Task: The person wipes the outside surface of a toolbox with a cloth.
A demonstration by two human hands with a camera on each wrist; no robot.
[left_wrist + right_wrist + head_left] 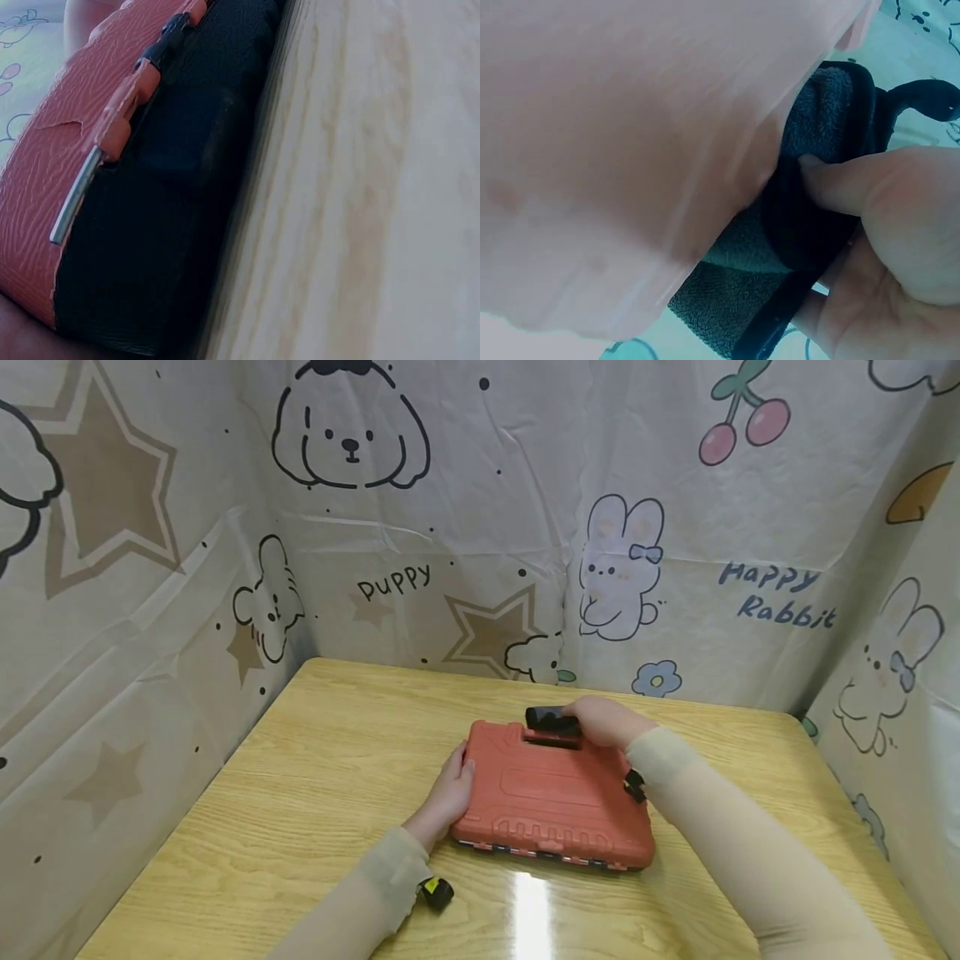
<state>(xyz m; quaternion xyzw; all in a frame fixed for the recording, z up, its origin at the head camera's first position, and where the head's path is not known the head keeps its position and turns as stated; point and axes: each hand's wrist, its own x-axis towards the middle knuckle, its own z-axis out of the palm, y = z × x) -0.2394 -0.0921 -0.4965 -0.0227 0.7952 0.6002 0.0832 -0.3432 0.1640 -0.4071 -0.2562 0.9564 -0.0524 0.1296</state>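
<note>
A red case (555, 785) with a black lower half lies on the table, its hinged edge facing the wearer. The left hand (452, 789) holds the case's left side, thumb on top; in the left wrist view the black side (150, 247) and a metal hinge pin (75, 196) show. At the far edge, by the handle, the right hand (609, 721) pinches a dark folded cloth (551, 719). The right wrist view shows the right hand's thumb and fingers (844, 184) on the black-edged grey cloth (742, 300), beside the case (630, 150).
The wooden table (337, 735) extends around the case. A printed curtain (465, 527) hangs behind it and along both sides. Small black wrist cameras sit at the left cuff (437, 892) and the right cuff (634, 785).
</note>
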